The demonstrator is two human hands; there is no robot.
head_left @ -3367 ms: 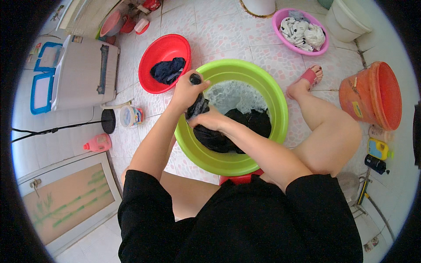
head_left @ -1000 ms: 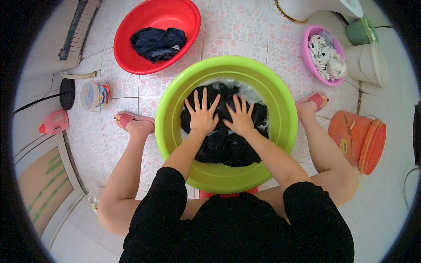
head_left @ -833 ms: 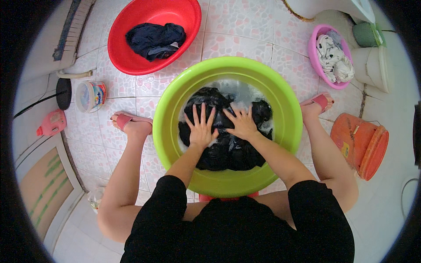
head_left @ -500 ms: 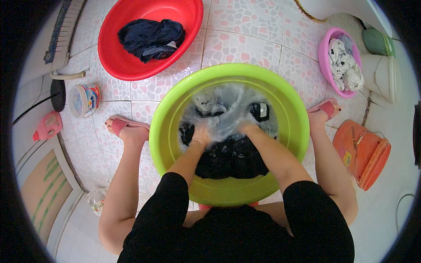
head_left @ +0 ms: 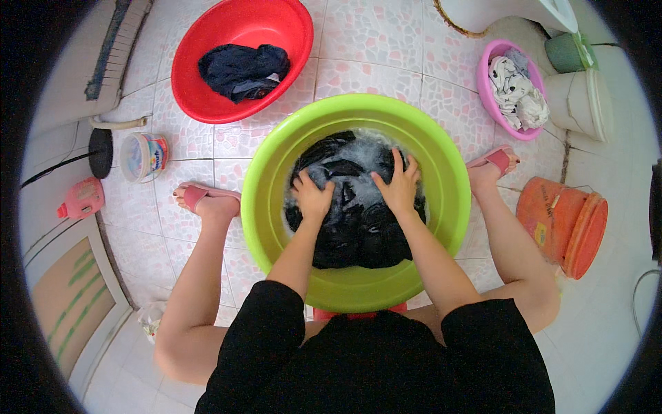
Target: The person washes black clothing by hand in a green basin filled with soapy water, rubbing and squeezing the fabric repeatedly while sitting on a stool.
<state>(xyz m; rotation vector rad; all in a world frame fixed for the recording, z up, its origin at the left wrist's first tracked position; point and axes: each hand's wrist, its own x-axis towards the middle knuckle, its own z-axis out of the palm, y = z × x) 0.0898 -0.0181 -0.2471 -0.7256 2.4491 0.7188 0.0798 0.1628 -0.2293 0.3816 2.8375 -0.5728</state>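
A large, round, lime-green plastic basin holds cloudy, foamy water and a heap of soaked black cloth, which lies bunched across its middle and near side. The left hand and right hand are both inside the basin over the cloth, their fingers spread and loosely bent, clenched on nothing. Beyond it to the left, a round, bright-red plastic basin contains crumpled dark navy cloth. Farther right, a smaller pinkish-purple plastic basin holds white cloth with black spots and a grey piece.
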